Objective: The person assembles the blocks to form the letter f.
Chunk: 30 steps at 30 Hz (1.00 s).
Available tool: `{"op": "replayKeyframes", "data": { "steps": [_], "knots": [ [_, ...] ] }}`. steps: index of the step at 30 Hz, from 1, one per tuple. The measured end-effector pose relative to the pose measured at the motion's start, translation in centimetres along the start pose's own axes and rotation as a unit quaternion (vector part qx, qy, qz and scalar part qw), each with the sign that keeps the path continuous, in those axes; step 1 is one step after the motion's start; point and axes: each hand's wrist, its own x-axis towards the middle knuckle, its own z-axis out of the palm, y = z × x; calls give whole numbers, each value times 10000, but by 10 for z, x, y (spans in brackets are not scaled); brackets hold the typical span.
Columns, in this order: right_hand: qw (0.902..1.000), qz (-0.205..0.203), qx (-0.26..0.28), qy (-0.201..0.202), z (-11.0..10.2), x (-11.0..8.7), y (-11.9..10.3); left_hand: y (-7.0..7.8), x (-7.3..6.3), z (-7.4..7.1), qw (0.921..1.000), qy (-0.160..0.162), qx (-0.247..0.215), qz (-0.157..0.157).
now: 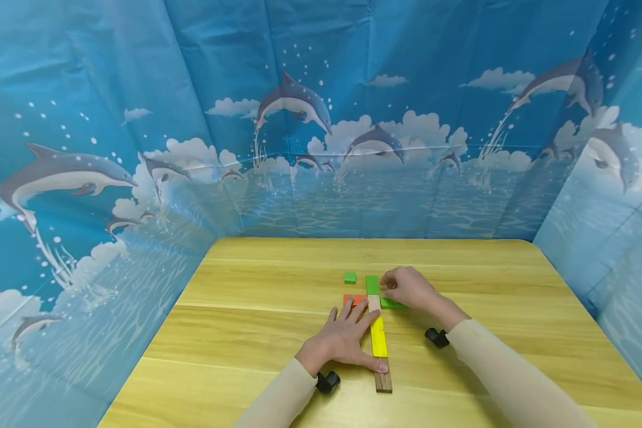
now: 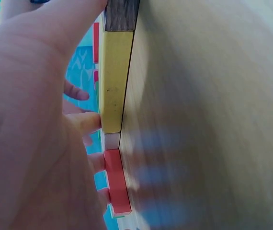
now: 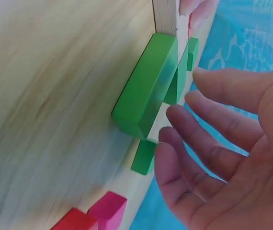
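Flat wooden blocks form a cross on the table. Its stem has a brown block (image 1: 383, 383) at the near end, then a yellow block (image 1: 378, 339), a pale wood block (image 1: 374, 304) and a green block (image 1: 371, 285). A red block (image 2: 118, 184) makes the left arm, another green block (image 3: 148, 86) the right. My left hand (image 1: 342, 340) lies spread along the cross, thumb on the brown block, fingertips touching the yellow and red ones. My right hand (image 1: 408, 288) hovers beside the green blocks, fingers loosely bent, nothing between them.
A small green block (image 1: 350, 277) lies left of the cross's far end. Beyond my right hand are another green piece (image 3: 143, 157), a pink block (image 3: 108, 211) and a red block (image 3: 75, 220). Dolphin-print curtains (image 1: 321, 178) stand behind the wooden table (image 1: 235, 333).
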Motion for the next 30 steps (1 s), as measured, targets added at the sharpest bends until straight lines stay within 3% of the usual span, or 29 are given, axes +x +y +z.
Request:
{"op": "replayKeyframes", "data": {
  "steps": [9,20,30],
  "knots": [
    [9989,-50,-412,-208,3,-11,1,2,0,-3,10000,-3,25,-20],
    [9991,-42,-406,-118,9,-13,8,3,0,-1,10000,-58,-49,-28],
    [9999,19,-107,-38,-12,-14,13,2,2,-1,9999,-73,4,-78]
  ]
}}
